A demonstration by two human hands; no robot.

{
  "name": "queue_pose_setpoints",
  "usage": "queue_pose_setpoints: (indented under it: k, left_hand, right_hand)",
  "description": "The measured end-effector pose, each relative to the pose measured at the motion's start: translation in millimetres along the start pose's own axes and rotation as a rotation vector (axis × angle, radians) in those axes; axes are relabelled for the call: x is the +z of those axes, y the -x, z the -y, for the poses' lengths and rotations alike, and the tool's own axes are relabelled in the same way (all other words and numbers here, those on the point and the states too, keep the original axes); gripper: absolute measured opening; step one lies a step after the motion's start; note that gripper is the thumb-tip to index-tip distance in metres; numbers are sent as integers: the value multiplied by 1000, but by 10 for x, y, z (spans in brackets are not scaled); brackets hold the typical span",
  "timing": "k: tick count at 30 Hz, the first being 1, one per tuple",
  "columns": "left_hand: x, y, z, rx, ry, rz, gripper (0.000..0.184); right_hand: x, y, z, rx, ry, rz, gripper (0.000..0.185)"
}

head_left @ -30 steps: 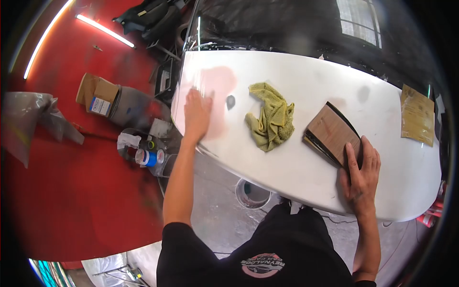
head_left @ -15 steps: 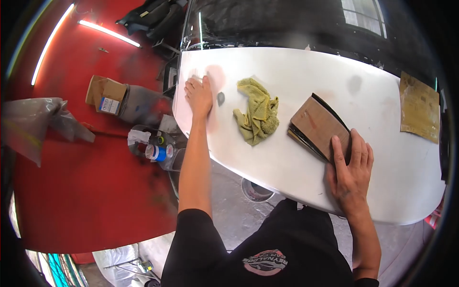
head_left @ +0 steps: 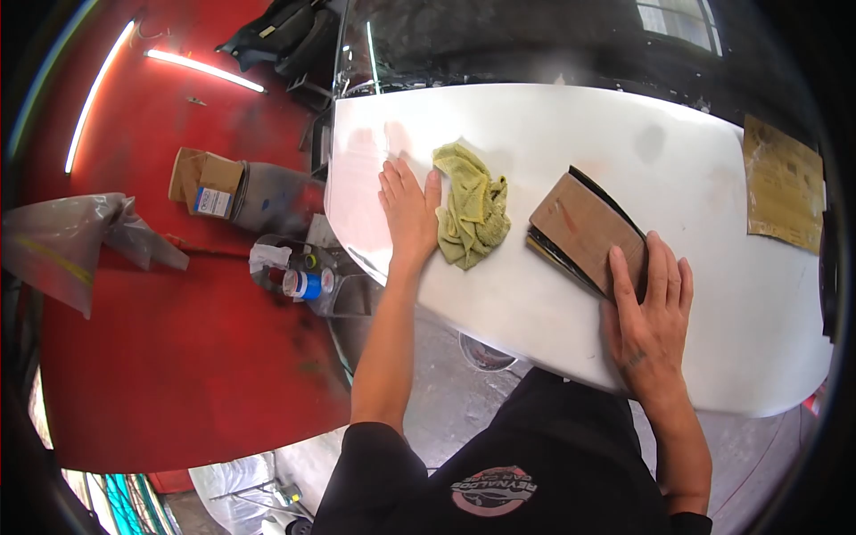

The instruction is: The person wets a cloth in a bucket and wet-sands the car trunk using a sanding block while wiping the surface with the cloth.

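Observation:
My left hand (head_left: 412, 218) lies flat on the white car panel (head_left: 562, 125), fingers extended and holding nothing. Its thumb is beside the crumpled yellow-green cloth (head_left: 473, 209), close to the cloth's left edge. My right hand (head_left: 653, 312) grips the near end of a brown-faced sanding block (head_left: 587, 227) with dark layered edges. The index finger rests on its top, while the other fingers reach past the right edge and the thumb is at the near left side. The block lies on the panel, and its underside is hidden.
A dark windshield (head_left: 535, 49) borders the panel's far edge. A gold-brown sheet (head_left: 783, 183) lies at the right. To the left are a red panel (head_left: 196, 348), a cardboard box (head_left: 209, 183), a blue-labelled container (head_left: 303, 284) and plastic sheeting (head_left: 67, 241). A bucket (head_left: 487, 351) stands below.
My left hand has slid right and slightly toward me across the panel, from the pinkish patch to beside the cloth. My right hand stays on the sanding block; the view has shifted slightly.

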State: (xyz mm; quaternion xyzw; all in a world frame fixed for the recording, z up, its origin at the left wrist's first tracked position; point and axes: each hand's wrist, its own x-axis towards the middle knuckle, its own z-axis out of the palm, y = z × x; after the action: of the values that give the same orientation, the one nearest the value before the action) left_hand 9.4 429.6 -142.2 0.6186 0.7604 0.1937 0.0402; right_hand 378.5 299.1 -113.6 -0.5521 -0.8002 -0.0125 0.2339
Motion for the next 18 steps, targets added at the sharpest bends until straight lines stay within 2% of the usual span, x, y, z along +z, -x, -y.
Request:
queue_pose_setpoints:
  k: [3,6,8,12,15,17,18]
  left_hand:
    - [6,-260,217,30,-15,-33,90]
    - [299,-977,1142,51,-201,-113,90]
    - [50,-1261,1115,-133,-34,-142,91]
    - [8,-2210,2291,-273,-52,-41,89]
    - [-155,-2099,1692,-475,-35,-106,87]
    - [87,-2257,2152,-325,-172,-65,85]
    - [102,-2235,2089,-246,-185,-82,84]
  right_hand:
    - [15,6,-13,-12,11,2,69]
    - [9,-13,-20,-19,20,4,68]
    - [-1,-23,-18,-22,30,8,68]
    - [-8,-62,-11,-17,43,16,68]
    - [-11,-55,-9,-18,47,25,69]
    - [-24,-69,-6,-23,43,23,68]
    - [-19,-81,-15,-22,45,13,69]
